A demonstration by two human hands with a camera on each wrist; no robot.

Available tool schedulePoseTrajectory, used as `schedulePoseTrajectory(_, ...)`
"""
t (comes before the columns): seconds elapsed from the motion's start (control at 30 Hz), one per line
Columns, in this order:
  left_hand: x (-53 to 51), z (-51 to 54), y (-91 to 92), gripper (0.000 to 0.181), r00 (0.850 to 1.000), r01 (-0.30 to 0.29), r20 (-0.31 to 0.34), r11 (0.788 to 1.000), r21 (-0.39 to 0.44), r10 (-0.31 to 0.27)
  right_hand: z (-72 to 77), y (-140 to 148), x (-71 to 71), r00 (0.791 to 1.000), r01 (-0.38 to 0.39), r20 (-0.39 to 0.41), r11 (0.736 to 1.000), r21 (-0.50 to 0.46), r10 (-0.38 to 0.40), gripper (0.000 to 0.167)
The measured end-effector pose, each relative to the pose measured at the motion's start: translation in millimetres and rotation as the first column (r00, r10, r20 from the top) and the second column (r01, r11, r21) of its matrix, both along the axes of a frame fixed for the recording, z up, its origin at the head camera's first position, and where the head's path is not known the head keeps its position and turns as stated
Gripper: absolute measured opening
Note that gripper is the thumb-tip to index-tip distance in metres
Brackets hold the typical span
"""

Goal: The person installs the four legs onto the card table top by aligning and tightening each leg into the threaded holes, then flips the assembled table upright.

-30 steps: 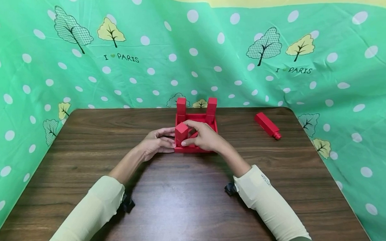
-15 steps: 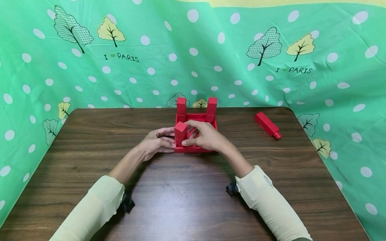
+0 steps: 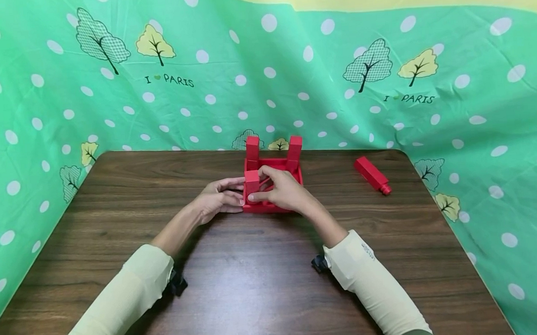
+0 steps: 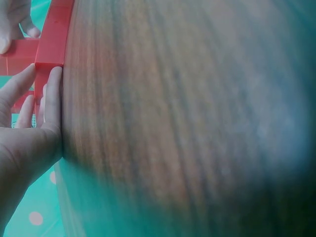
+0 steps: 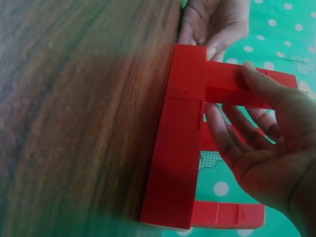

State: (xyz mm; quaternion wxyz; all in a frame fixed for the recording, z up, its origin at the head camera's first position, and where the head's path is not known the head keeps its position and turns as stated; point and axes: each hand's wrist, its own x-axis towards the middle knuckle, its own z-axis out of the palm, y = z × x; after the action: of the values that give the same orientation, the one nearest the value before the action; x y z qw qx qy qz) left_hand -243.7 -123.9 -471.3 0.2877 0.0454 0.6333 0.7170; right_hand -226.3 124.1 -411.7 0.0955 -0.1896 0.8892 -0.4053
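The red frame [image 3: 270,208] sits on the dark wooden surface [image 3: 238,280], towards its far edge, between the two hands of the person; at its near left corner stands the near-left leg [image 3: 252,181], upright, and the right hand [image 3: 284,188] holds this leg, with the thumb on one side and the other fingers curled about it; the left hand [image 3: 215,198] is at the left side of the frame, its fingers almost straight, a little spread, and touching the frame close to the same corner; the left wrist view is blurred in large part, so I cannot tell how firmly these fingers press.

At the far corners two more red legs are upright, the far-left leg [image 3: 252,152] and the far-right leg [image 3: 294,152]; a loose red leg [image 3: 371,174] lies on the surface, to the right and well apart from the frame, with its narrow stepped end turned to the near side; both forearms wear pale sleeves [image 3: 113,297]; behind the surface hangs a green cloth [image 3: 269,94] with white dots and printed trees.
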Motion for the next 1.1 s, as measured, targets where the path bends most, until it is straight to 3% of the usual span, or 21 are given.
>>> schedulePoseTrajectory(0.47, -0.4, 1.4, 1.5, 0.079, 1.0, 0.001, -0.004, 1.0, 0.003, -0.001, 2.0, -8.7, 0.3, 0.997, 0.038, -0.067, 0.995, 0.095, -0.032, 0.042)
schedulePoseTrajectory(0.83, -0.7, 2.9, 0.3, 0.079, 1.0, 0.008, 0.007, 1.0, -0.017, -0.008, 1.3, -3.7, 2.7, 0.998, 0.03, -0.056, 0.998, 0.062, -0.026, 0.043)
schedulePoseTrajectory(1.1, 1.9, 7.5, 0.2, 0.076, 1.0, -0.005, 0.029, 0.999, -0.041, 0.006, 8.5, 23.5, 6.9, 0.998, 0.046, -0.038, 0.999, 0.019, -0.046, 0.04)
